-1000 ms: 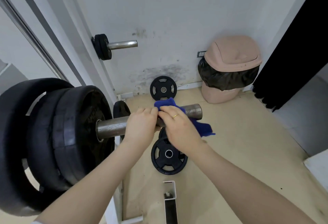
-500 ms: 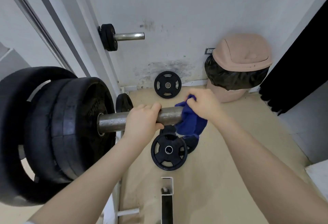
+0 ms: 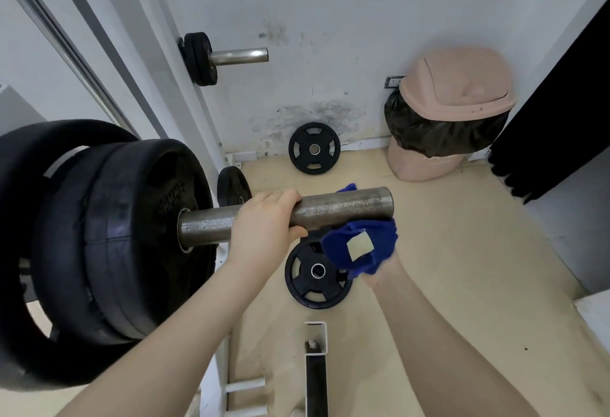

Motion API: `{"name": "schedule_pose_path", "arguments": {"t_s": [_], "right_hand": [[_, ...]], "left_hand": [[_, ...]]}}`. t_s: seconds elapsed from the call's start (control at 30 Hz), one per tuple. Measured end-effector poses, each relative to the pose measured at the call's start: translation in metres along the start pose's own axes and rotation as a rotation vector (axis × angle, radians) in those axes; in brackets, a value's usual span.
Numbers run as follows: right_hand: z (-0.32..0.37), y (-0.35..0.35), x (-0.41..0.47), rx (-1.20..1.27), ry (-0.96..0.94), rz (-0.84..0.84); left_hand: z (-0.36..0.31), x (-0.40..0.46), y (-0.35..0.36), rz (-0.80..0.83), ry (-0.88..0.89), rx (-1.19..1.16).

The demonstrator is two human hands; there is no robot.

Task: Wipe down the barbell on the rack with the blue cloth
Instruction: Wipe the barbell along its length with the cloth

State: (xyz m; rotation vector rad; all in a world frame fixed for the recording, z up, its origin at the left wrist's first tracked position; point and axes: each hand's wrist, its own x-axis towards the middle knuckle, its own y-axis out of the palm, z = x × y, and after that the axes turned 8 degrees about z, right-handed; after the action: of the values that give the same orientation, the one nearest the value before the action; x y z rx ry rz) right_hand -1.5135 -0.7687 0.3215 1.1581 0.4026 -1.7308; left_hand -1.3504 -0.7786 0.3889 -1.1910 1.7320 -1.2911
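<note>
Because the barbell sleeve (image 3: 343, 207) juts out free past the loaded plates (image 3: 109, 232), we keep our left hand (image 3: 264, 222) wrapped over it from above, fingers curled around the metal just outboard of the plates — a closed grip that steadies the bar and, we judge, keeps the sleeve from spinning while the cloth works on it. Our right hand (image 3: 376, 268) sits below the outer end of the sleeve, and the blue cloth (image 3: 359, 246) is bunched over it so thickly that we see little more than the wrist; the fingers appear to be closed into the fabric, holding it, though their exact curl is hidden. The cloth presses up against the underside of the sleeve near its tip, and a small corner of it shows above the bar on the far side, so it seems to wrap part of the way around. A pale tag on the cloth faces us.

We judge that this hold suits the underside, which a wipe from above would miss. The sleeve looks dull and speckled along its length, so the part under our left hand remains to be done, as does the shaft beyond the plates, which is out of sight.

On the floor below lie small plates (image 3: 318, 271), and a lidded bin (image 3: 452, 109) stands by the wall, well apart from our work.
</note>
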Motion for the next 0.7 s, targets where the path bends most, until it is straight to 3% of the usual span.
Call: {"name": "schedule_pose_path", "arguments": {"t_s": [0.07, 0.13, 0.2, 0.27, 0.33, 0.53, 0.6, 0.7], "right_hand": [[-0.039, 0.011, -0.011, 0.190, -0.190, 0.233], [-0.034, 0.024, -0.005, 0.333, -0.211, 0.335], [-0.012, 0.022, -0.004, 0.544, -0.258, 0.313], [0.004, 0.009, -0.001, 0.717, -0.300, 0.176], [0.002, 0.002, -0.010, 0.856, -0.293, 0.192], [-0.033, 0.034, -0.011, 0.362, -0.302, 0.331], [-0.024, 0.016, -0.010, 0.178, -0.394, 0.211], [-0.012, -0.014, -0.020, 0.091, -0.452, 0.045]], "left_hand": [[-0.002, -0.001, -0.002, 0.021, -0.012, 0.005], [-0.003, -0.001, -0.003, 0.029, -0.020, 0.015], [-0.003, -0.001, -0.004, 0.039, -0.033, 0.008], [-0.003, -0.002, -0.004, 0.046, -0.037, -0.006], [-0.003, -0.002, -0.004, 0.047, -0.041, -0.007], [-0.004, -0.003, -0.004, 0.034, -0.045, -0.005], [-0.003, -0.002, -0.004, 0.033, -0.051, 0.002], [-0.003, -0.004, -0.002, 0.037, -0.039, 0.008]]}}
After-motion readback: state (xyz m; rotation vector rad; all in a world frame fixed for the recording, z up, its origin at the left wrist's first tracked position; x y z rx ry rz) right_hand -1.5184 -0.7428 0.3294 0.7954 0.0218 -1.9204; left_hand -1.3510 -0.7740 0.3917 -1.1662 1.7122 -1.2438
